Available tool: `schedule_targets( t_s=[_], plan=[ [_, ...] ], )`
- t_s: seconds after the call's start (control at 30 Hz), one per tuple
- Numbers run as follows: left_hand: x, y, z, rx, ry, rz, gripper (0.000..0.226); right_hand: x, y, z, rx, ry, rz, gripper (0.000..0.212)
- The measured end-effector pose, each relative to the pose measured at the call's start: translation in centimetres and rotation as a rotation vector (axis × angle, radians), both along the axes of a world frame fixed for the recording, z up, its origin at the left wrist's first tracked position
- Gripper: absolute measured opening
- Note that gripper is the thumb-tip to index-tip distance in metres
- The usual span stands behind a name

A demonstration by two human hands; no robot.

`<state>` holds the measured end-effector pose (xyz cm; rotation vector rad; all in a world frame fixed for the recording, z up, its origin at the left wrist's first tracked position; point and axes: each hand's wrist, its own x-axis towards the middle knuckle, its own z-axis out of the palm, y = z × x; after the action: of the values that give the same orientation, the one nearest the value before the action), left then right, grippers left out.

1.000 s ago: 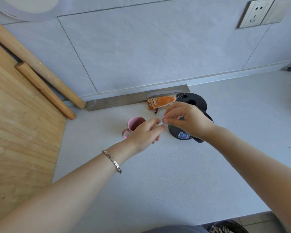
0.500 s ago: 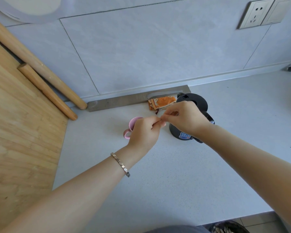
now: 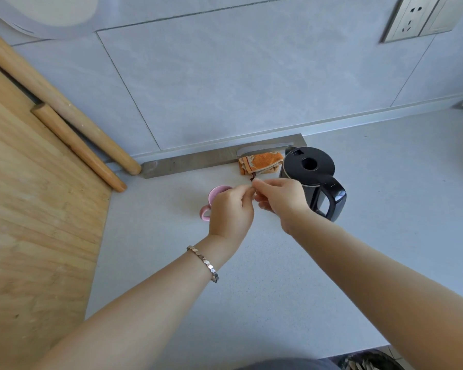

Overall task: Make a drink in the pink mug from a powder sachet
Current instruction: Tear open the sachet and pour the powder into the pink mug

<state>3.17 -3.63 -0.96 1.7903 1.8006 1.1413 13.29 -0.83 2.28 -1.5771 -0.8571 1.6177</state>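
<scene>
Above the pale desk (image 3: pixel 292 276), just right of the pink mug (image 3: pixel 216 192), we note both hands meeting fingertip to fingertip. Left hand (image 3: pixel 231 209) and right hand (image 3: pixel 281 200) are each closed in a pinch on something very small between them, presumably the sachet (image 3: pixel 254 193); only a sliver shows, so we cannot confirm its shape or whether it is torn. The mug stands upright on the desk, partly hidden behind the left hand, handle toward us. Judgement: the step in hand is opening the sachet. To do it well we would keep the pinch points close together at the top edge, tear across and not down, hold the packet upright so the powder settles low, and shift it over the mug mouth before tipping. Risk: a sudden tear scattering powder on the desk. A black kettle (image 3: pixel 312 180) stands just beyond the right hand, lid on, handle toward us. Behind it an orange cloth (image 3: pixel 261 162) lies against a grey metal strip (image 3: pixel 193 162) at the foot of the wall. Grey wall tiles, a socket (image 3: pixel 412 18) upper right. A wooden board (image 3: pixel 32 222) fills the left, with two wooden rods (image 3: pixel 72 140) leaning by the wall.
</scene>
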Motion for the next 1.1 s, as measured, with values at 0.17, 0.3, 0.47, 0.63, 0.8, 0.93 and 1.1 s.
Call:
schedule_targets(
  t_s=[0.17, 0.3, 0.47, 0.63, 0.8, 0.93, 1.1],
  plan=[
    [-0.3, 0.4, 0.2, -0.218, 0.096, -0.087, 0.038, 1.0, 0.0, -0.3, 0.291, -0.366, 0.292, 0.019],
    [0.0, 1.0, 0.5, -0.290, 0.092, -0.115, 0.036, 0.9, 0.4, -0.3, 0.539, -0.597, 0.318, 0.021],
    [-0.3, 1.3, 0.2, -0.090, 0.127, -0.111, 0.026, -0.2, 1.0, -0.6, 0.296, -0.352, 0.032, 0.021],
    [1.7, 0.9, 1.7, -0.018, 0.306, -0.252, 0.021, 0.5, 2.4, -2.9, 0.015, -0.570, 0.030, 0.022],
    [0.1, 2.6, 0.4, -0.096, 0.124, 0.009, 0.033, 1.8, 1.1, -7.5, -0.127, -0.459, 0.125, 0.031],
    [-1.3, 3.3, -0.8, -0.264, 0.015, 0.124, 0.040, 3.0, 0.2, -10.4, -0.063, -0.586, 0.301, 0.025],
    [-1.8, 3.7, -1.4, -0.469, -0.128, 0.229, 0.037, 2.4, -0.3, -9.1, 0.071, -0.550, 0.431, 0.043]
  ],
)
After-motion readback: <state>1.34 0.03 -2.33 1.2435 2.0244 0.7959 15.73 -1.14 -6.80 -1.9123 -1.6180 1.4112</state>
